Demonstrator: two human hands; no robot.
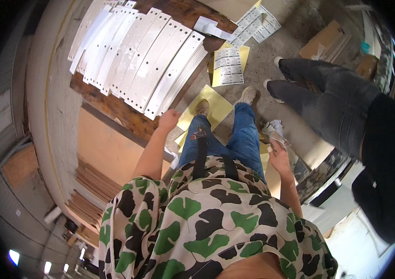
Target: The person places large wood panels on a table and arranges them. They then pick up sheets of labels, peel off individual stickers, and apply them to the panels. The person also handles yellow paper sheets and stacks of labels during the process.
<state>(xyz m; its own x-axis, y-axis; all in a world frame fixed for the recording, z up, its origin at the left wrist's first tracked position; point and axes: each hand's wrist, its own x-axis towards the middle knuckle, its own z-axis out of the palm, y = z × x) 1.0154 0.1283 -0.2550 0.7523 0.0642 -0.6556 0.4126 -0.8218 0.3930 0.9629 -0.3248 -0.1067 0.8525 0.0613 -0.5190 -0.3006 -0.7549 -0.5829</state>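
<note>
My left hand (169, 119) is beside the near corner of a row of white drilled panels (138, 55); its fingers are curled, and whether it touches a panel or holds anything is unclear. The long panels lie overlapping, with dark round holes, on a brown stained surface (94, 91). On the other side, my right hand (279, 155) grips a crumpled whitish cloth or paper (274, 132), held low beside my right leg.
Yellow sheets (220, 104) and printed label sheets (229, 66) lie on the floor around my feet. A person in dark trousers (337, 90) stands close on the right. Stacked brown boards (96, 181) are at the left; cardboard (321, 40) lies at the upper right.
</note>
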